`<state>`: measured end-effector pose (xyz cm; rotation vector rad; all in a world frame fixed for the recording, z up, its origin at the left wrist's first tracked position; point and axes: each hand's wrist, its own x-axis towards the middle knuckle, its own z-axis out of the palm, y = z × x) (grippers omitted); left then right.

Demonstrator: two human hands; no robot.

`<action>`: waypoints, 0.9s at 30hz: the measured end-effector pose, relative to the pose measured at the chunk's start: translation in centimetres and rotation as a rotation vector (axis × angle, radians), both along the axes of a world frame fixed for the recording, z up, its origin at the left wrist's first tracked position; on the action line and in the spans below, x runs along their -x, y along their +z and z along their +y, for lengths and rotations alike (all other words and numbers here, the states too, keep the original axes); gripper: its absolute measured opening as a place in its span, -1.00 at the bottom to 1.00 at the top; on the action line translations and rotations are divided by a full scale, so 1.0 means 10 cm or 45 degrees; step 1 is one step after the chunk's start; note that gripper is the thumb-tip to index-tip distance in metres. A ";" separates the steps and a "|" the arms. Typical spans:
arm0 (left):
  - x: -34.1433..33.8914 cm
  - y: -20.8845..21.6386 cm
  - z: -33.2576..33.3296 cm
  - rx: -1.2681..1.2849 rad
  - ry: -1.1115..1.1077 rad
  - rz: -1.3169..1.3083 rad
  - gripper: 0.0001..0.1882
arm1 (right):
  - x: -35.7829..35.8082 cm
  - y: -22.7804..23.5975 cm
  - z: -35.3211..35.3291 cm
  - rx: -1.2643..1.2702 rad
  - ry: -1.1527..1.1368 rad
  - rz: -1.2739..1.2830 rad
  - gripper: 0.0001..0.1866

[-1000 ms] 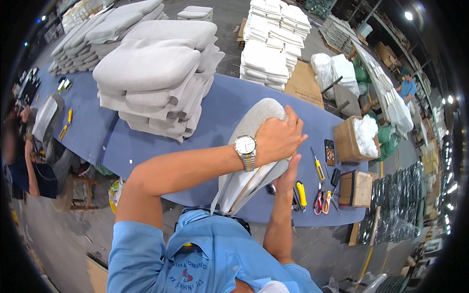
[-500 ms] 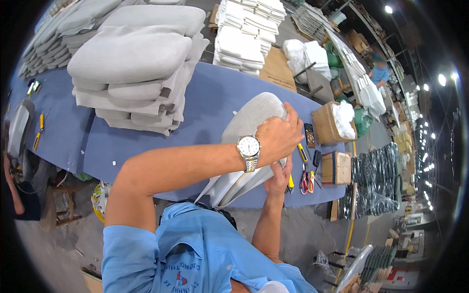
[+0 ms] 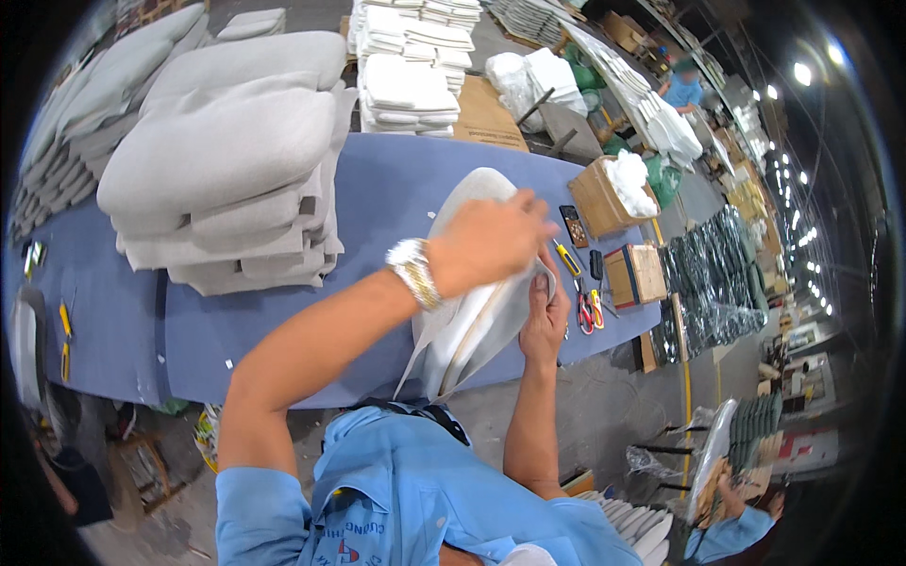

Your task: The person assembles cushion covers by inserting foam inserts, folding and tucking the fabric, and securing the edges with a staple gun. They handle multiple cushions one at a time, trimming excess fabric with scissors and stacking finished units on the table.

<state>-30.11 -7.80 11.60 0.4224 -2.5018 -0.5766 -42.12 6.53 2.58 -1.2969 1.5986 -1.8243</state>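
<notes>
A pale grey cushion cover [image 3: 472, 311] is held at the near edge of the blue tabletop [image 3: 283, 330], its upper end lying on the cloth and its open lower end hanging toward the person's chest. The left hand [image 3: 486, 243], a metal watch [image 3: 413, 272] on its wrist, is laid flat over the cover's upper right part, fingers pressed on the fabric. The right hand [image 3: 545, 316] is closed around the cover's right edge, at four o'clock from the left hand.

Compared with a second ago, the cover has been drawn nearer and its lower end now hangs over the tabletop edge, which suggests it is being worked over its white filling.

A stack of grey cushions [image 3: 222, 170] is seen at ten o'clock; scissors [image 3: 587, 311] and a yellow knife [image 3: 566, 257] lie just right of the hands.
</notes>
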 end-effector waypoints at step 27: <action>0.40 -0.69 -0.66 0.087 0.625 0.218 -0.42 | 0.79 0.00 -1.55 0.215 0.293 0.030 -0.81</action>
